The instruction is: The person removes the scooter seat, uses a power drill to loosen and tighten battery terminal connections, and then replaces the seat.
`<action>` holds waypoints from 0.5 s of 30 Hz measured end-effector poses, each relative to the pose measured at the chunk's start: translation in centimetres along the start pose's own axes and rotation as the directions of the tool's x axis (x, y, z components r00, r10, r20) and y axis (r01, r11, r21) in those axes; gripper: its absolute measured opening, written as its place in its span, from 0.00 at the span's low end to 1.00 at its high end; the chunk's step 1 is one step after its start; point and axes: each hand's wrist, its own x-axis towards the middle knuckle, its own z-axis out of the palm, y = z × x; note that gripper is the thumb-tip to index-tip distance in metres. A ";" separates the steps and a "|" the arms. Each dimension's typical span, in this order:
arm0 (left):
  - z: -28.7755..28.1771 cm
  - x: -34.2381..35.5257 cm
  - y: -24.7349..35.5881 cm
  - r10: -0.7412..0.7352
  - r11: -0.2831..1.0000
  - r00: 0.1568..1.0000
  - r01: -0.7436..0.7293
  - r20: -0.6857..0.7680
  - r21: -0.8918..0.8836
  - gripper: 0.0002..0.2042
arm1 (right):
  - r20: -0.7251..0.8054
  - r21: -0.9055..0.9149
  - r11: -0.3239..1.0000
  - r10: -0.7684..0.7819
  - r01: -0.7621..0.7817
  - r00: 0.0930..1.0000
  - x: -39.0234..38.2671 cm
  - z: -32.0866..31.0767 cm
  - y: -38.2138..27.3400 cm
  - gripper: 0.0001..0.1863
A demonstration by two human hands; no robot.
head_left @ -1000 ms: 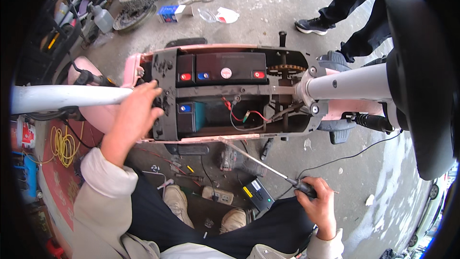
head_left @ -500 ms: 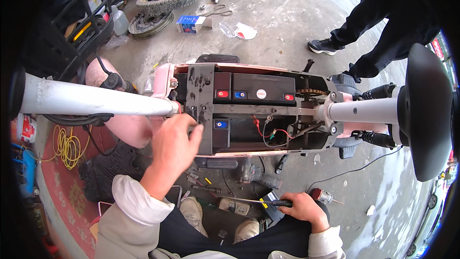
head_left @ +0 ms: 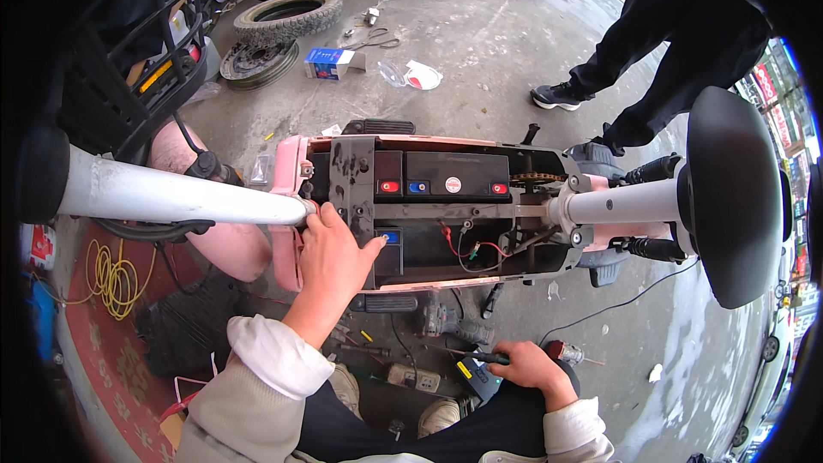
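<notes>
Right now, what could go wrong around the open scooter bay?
1. The left hand has its thumb right by the blue terminal; if live, a slip might give a shock.
2. The right hand holds a screwdriver-like tool; swung up into the bay, it could bridge battery contacts.
3. Loose wires lie uncovered in the bay and might short or get pinched.

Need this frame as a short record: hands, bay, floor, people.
left hand: over the open pink-and-grey scooter body, beside its round white metal tube; contact unclear
right hand: gripping a black-handled screwdriver with thin metal shaft
bay: black rectangular battery; thin red wire
floor: dusty black rubber tyre, blue-and-white cardboard box
people: bystander in dark trousers
</notes>
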 end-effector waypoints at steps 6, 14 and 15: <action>-0.5 0.6 1.7 -0.127 0.991 0.990 0.124 0.056 0.046 0.47 | 0.105 -0.062 0.997 -0.028 0.035 0.994 0.4 0.0 -0.2 0.22; -0.5 3.3 3.0 -0.240 0.964 0.967 0.227 0.086 0.142 0.39 | -0.017 -0.051 0.991 -0.127 0.126 0.992 0.9 0.3 0.6 0.21; -0.3 3.5 3.4 -0.257 0.957 0.963 0.243 0.075 0.160 0.39 | -0.017 -0.047 0.990 -0.135 0.134 0.991 0.7 0.2 0.6 0.20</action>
